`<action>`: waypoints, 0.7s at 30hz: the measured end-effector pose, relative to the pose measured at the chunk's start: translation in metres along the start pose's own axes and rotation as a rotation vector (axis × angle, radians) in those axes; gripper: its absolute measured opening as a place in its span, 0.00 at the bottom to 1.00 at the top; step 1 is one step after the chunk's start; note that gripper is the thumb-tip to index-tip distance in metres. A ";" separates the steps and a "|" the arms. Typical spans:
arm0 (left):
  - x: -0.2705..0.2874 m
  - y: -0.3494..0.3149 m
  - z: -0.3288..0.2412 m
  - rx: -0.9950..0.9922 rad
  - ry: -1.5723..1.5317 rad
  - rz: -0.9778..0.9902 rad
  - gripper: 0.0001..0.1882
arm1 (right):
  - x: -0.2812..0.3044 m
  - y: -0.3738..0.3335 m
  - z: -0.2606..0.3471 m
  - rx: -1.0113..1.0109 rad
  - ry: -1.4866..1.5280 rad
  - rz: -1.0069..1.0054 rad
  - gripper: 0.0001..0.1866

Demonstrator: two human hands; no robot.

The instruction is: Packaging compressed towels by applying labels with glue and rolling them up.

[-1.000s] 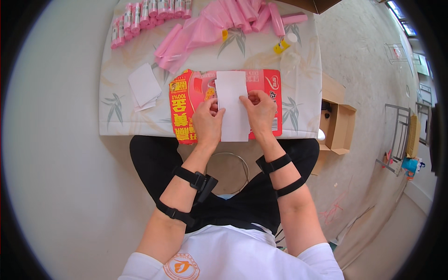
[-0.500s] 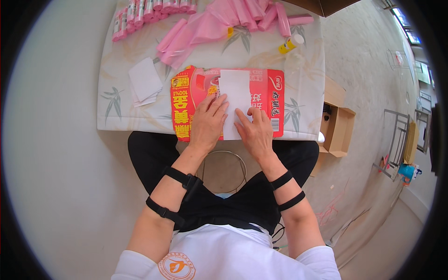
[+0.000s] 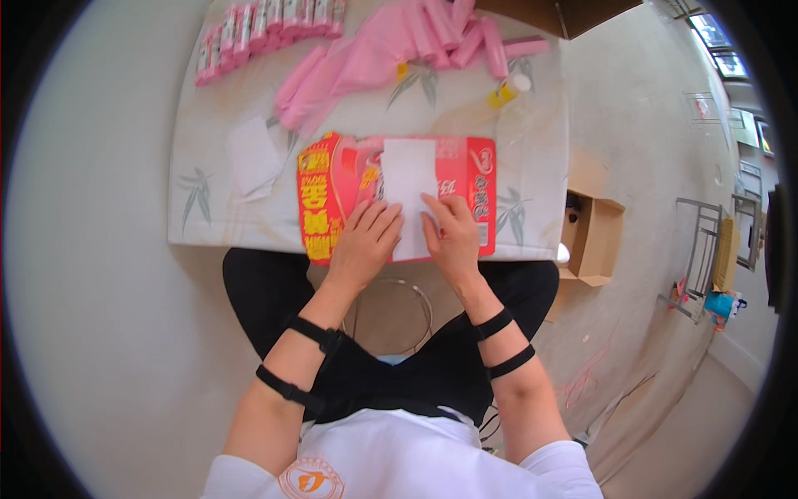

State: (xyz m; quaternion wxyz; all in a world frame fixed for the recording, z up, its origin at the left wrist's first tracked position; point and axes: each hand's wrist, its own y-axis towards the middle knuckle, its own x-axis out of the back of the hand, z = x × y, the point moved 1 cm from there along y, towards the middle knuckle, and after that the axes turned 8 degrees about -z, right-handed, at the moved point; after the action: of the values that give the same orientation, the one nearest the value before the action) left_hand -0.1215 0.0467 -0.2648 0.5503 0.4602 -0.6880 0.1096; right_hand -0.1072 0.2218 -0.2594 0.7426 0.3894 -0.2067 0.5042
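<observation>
A white paper strip [image 3: 410,170] lies upright across a red and yellow printed packaging sheet [image 3: 342,175], close to the table's near edge. My left hand [image 3: 364,241] rests flat, its fingers stretched out over the sheet and reaching the strip's left edge. On the other side, my right hand [image 3: 455,237] touches the strip's right edge with the index finger and thumb apart; its other fingers bend slightly. Neither hand grasps anything. A small stack of white paper pieces [image 3: 252,154] sits left of the sheet.
Pink rolls with labels [image 3: 270,21] line the table's far left. Loose pink rolls and pink film [image 3: 366,62] lie beside them. A yellow bottle with a white cap [image 3: 509,90] lies right of these. Cardboard boxes [image 3: 597,241] stand on the floor at right.
My left hand has slid nearer to me along the strip. The right hand sits slightly farther up its edge. The whole view has shifted a little.
</observation>
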 end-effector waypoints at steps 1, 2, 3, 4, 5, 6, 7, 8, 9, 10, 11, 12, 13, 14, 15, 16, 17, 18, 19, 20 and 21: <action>0.000 0.000 0.002 -0.002 0.020 0.000 0.19 | 0.001 0.006 -0.007 -0.114 0.100 -0.121 0.18; 0.001 0.001 0.003 -0.008 0.020 -0.014 0.19 | 0.006 0.022 -0.016 -0.150 0.060 -0.272 0.17; 0.003 -0.002 0.003 -0.016 0.028 0.007 0.20 | 0.012 0.043 -0.022 -0.275 0.024 -0.306 0.18; 0.005 -0.003 0.003 -0.024 0.038 0.030 0.20 | 0.017 0.064 -0.029 -0.404 -0.009 -0.338 0.19; 0.005 -0.001 0.000 -0.030 0.032 0.023 0.20 | 0.019 0.085 -0.042 -0.445 0.001 -0.382 0.20; 0.005 -0.001 -0.003 -0.027 0.053 0.041 0.20 | 0.018 0.105 -0.055 -0.489 0.016 -0.423 0.22; 0.003 -0.001 -0.007 -0.024 0.071 0.062 0.21 | 0.016 0.121 -0.071 -0.479 -0.074 -0.422 0.25; 0.002 0.000 -0.010 -0.024 0.071 0.063 0.21 | 0.013 0.134 -0.083 -0.469 -0.158 -0.417 0.28; 0.002 0.002 -0.014 0.001 0.093 0.076 0.22 | 0.010 0.145 -0.088 -0.467 -0.153 -0.414 0.28; 0.002 0.003 -0.018 0.026 0.114 0.089 0.22 | 0.007 0.154 -0.093 -0.470 -0.206 -0.325 0.31; 0.001 0.002 -0.020 0.033 0.119 0.090 0.22 | 0.003 0.160 -0.095 -0.470 -0.258 -0.233 0.33; 0.000 -0.001 -0.022 0.019 0.163 0.096 0.22 | 0.001 0.162 -0.097 -0.467 -0.255 -0.228 0.33; -0.002 -0.002 -0.024 0.004 0.204 0.103 0.22 | 0.001 0.163 -0.098 -0.419 -0.290 -0.306 0.33; -0.001 -0.004 -0.025 0.014 0.209 0.106 0.22 | -0.001 0.164 -0.094 -0.371 -0.320 -0.380 0.33; 0.000 -0.005 -0.026 0.009 0.215 0.111 0.22 | 0.001 0.166 -0.092 -0.369 -0.315 -0.371 0.33; -0.001 -0.007 -0.028 0.004 0.218 0.115 0.22 | 0.009 0.168 -0.091 -0.203 -0.237 -0.565 0.30; -0.003 -0.008 -0.029 0.011 0.213 0.120 0.22 | 0.018 0.168 -0.083 -0.035 -0.161 -0.754 0.27; -0.003 -0.010 -0.028 0.035 0.166 0.127 0.22 | 0.026 0.166 -0.069 -0.035 -0.153 -0.743 0.27; -0.003 -0.012 -0.027 0.062 0.119 0.131 0.23 | 0.036 0.159 -0.051 -0.094 0.176 -0.614 0.23; -0.002 -0.012 -0.029 0.077 0.114 0.132 0.23 | 0.046 0.145 -0.038 -0.155 0.491 -0.472 0.20; 0.001 -0.009 -0.032 0.071 0.119 0.113 0.23 | 0.051 0.127 -0.027 -0.146 0.432 -0.364 0.19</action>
State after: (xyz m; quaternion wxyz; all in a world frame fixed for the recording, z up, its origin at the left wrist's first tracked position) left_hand -0.0938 0.0619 -0.2557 0.5666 0.4324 -0.6747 0.1919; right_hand -0.2042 0.2969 -0.1929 0.8737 0.2491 -0.0065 0.4177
